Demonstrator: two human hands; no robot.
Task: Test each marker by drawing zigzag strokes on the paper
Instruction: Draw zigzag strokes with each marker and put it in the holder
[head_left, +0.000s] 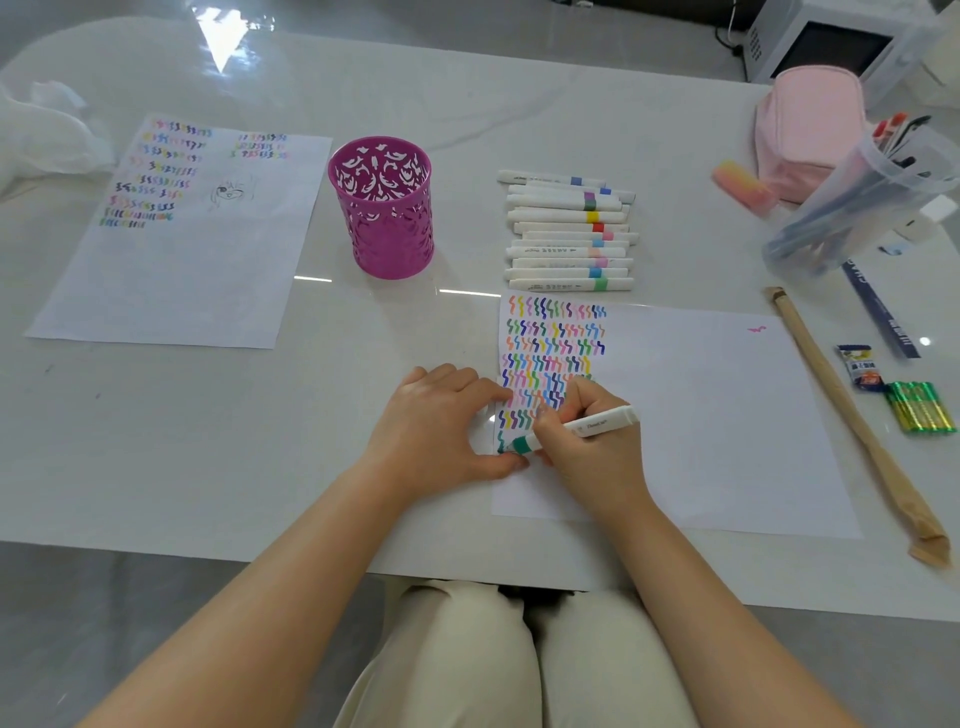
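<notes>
Right fingers (551, 422): curled tight round the green marker (589, 426) near its tip, in a writing grip. Our right hand (587, 452) holds nothing else.
Green marker: its tip is down on the paper (727, 431), at the left end of the lowest zigzag row. Its long axis runs from the tip at the left up to the white end at the right.
Left hand (436, 423): the fingers are relaxed and hold nothing. It rests on the table (260, 426) and the paper's left edge, with the thumb just beside the marker tip.
Coming move: we judge the stroke must run rightward, because our left thumb and the paper's edge close off the left.
Open room: there is blank paper to the right of the rows and a bare strip below them.
Row of markers (569, 231): they lie past the paper's far edge, long axes left to right, nearer our right hand.
Further out: a pink cup (382, 208) stands far left of the row, a second sheet (171, 280) lies beyond it, and a wooden stick (852, 426) lies along the paper's right side.
</notes>
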